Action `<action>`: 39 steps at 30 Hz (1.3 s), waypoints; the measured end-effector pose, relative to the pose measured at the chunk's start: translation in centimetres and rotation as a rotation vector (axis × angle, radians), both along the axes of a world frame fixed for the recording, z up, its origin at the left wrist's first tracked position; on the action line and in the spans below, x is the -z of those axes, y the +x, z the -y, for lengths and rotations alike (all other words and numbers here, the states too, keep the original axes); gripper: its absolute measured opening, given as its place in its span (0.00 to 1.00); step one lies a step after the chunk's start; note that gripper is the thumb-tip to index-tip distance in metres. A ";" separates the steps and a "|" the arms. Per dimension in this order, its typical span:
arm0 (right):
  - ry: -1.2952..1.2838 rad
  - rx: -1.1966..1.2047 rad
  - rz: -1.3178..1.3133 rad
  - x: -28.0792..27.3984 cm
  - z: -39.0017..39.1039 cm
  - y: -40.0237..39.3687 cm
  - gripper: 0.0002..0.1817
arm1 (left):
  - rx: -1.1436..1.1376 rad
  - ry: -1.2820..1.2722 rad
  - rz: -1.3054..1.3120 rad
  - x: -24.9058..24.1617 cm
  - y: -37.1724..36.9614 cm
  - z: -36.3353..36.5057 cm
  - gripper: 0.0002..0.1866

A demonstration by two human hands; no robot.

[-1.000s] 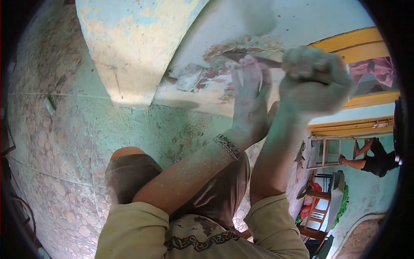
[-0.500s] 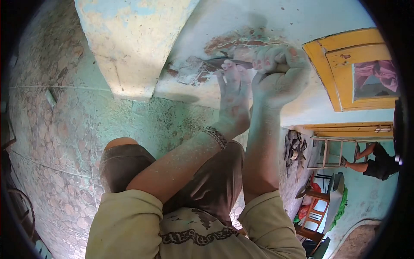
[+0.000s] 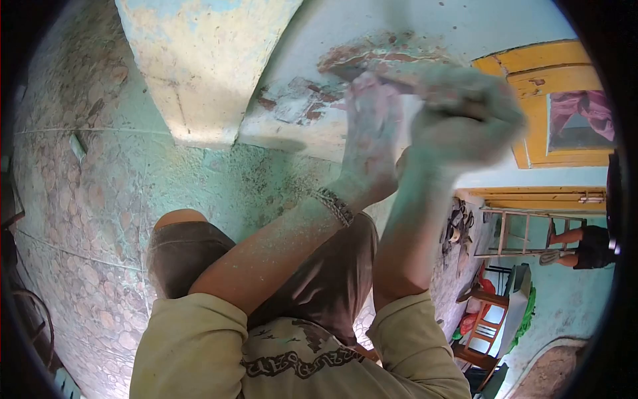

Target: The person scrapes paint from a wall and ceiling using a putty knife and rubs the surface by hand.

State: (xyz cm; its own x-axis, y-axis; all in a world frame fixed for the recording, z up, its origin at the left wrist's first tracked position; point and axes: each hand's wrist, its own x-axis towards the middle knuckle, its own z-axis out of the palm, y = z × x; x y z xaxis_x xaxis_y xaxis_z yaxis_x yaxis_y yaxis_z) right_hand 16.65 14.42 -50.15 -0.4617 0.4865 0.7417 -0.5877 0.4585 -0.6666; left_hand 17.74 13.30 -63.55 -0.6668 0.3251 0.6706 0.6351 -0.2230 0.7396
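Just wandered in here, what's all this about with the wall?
Someone in dusty, rolled-up sleeves has a right hand closed around a flat, blade-like tool at the wall. The left hand is raised with its fingertips by the blade; blur hides whether they touch it. Nearby, the wall has a worn patch, and pale specks cover the left forearm. Farther off, another person is at a ladder.
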 end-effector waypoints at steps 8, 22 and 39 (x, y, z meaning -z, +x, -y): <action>-0.076 0.104 0.056 2.8 1.0 -2.2 0.17 | -0.029 -0.254 -0.034 0.9 -0.9 0.1 0.47; -0.054 -0.041 0.003 4.6 2.3 -3.8 0.08 | 0.010 -0.118 -0.064 -0.1 -2.3 1.9 0.45; -0.052 -0.132 0.000 3.8 1.7 -2.9 0.12 | 0.009 -0.002 0.124 1.3 -0.8 -0.6 0.42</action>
State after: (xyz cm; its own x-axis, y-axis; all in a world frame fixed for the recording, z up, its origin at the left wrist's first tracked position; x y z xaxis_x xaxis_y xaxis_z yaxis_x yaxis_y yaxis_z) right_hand 13.77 12.68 -53.94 -0.5248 0.4594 0.7166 -0.6405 0.3415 -0.6879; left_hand 16.94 13.95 -64.84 -0.7417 0.3328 0.5824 0.5365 -0.2268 0.8128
